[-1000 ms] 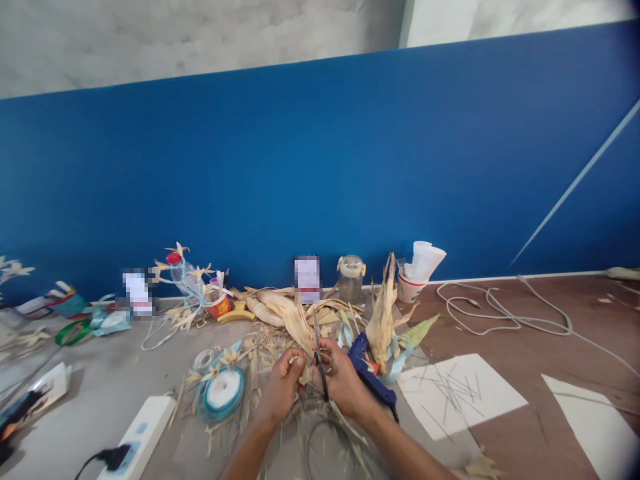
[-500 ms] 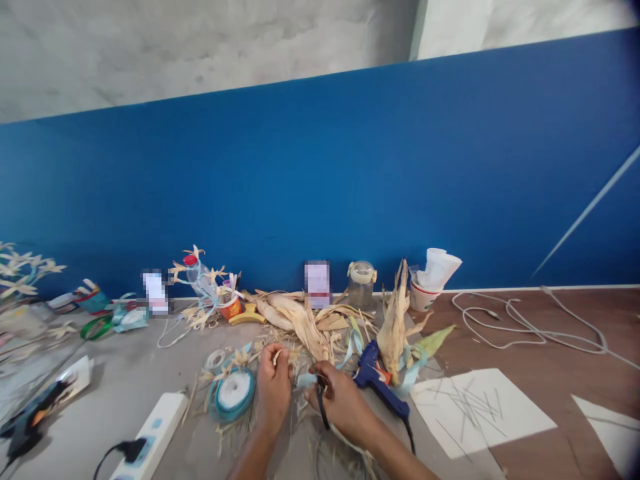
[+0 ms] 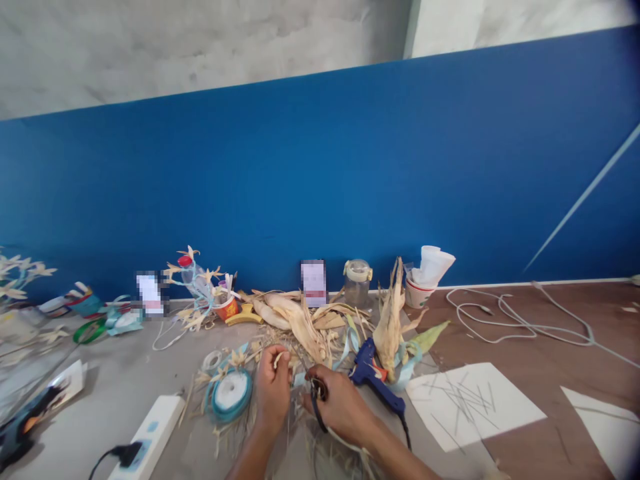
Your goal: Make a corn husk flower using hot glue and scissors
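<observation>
My right hand (image 3: pixel 345 403) is closed round black-handled scissors (image 3: pixel 318 400), whose blades point up toward my left hand. My left hand (image 3: pixel 274 387) is pinched on a small pale piece of corn husk (image 3: pixel 281 357), mostly hidden by the fingers. Just left of it lies a spool of blue ribbon (image 3: pixel 233 395) among husk scraps. Beyond both hands a heap of dried corn husks (image 3: pixel 295 320) spreads across the table. To the right, a blue glue gun (image 3: pixel 373 373) rests beside an upright dry husk (image 3: pixel 390 333).
A white power strip (image 3: pixel 153 430) with a black plug lies at left. Thin wires rest on white paper (image 3: pixel 477 407) at right, near a white cable (image 3: pixel 525 327). Along the blue partition (image 3: pixel 320 173) stand a lidded jar (image 3: pixel 357 283), a paper cup (image 3: pixel 419 293) and a phone (image 3: pixel 313 283).
The scissors have turned slightly in my right hand, so handle loops and blades show more. My left hand stays almost in place. The whole view has shifted a little.
</observation>
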`<state>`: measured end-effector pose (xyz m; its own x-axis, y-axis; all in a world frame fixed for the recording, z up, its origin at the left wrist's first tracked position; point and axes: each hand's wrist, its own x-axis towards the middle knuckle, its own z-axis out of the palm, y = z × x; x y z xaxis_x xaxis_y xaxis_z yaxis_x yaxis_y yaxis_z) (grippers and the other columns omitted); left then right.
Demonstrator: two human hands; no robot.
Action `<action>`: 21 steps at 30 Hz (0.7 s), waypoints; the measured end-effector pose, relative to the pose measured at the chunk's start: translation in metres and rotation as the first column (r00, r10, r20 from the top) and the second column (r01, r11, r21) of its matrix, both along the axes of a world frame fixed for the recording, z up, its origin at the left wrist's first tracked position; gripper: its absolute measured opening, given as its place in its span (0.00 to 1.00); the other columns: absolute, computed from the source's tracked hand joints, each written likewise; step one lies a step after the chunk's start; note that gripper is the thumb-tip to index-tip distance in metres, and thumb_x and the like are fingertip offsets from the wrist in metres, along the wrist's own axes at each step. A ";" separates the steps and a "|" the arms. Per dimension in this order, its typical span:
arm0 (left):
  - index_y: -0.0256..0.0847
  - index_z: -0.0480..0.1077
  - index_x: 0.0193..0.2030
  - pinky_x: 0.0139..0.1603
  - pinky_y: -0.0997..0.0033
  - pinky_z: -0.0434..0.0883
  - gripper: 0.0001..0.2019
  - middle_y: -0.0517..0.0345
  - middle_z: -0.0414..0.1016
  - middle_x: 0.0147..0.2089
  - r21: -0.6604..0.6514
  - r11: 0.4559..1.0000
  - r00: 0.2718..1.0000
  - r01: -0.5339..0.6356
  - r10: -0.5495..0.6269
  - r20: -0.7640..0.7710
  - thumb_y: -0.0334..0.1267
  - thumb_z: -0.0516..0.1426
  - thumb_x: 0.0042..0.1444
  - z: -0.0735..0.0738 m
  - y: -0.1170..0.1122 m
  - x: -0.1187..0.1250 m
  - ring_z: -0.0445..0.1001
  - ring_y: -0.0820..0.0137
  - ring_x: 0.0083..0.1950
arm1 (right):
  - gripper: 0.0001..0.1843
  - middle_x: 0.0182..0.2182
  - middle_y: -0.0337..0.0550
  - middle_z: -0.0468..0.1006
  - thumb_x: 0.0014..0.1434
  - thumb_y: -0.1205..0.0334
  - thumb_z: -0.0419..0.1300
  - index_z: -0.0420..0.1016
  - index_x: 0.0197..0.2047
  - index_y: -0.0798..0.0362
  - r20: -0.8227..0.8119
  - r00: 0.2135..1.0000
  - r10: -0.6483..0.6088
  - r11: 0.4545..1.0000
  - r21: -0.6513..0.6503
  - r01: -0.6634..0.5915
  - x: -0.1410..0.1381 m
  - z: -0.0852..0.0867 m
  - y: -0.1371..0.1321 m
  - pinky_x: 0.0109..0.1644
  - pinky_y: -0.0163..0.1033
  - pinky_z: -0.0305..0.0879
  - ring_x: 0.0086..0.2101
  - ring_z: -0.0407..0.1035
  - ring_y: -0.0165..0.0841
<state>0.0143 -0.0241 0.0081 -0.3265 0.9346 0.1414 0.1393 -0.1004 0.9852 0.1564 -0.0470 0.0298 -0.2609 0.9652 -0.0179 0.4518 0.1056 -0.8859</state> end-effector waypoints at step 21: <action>0.42 0.64 0.34 0.20 0.78 0.56 0.13 0.71 0.60 0.17 -0.041 0.998 0.988 0.041 -0.035 0.150 0.49 0.57 0.51 -0.001 0.004 -0.003 0.58 0.76 0.17 | 0.10 0.25 0.41 0.78 0.51 0.60 0.59 0.79 0.34 0.52 0.103 0.995 -0.004 1.000 0.029 0.001 0.002 -0.002 0.001 0.29 0.32 0.55 0.26 0.68 0.32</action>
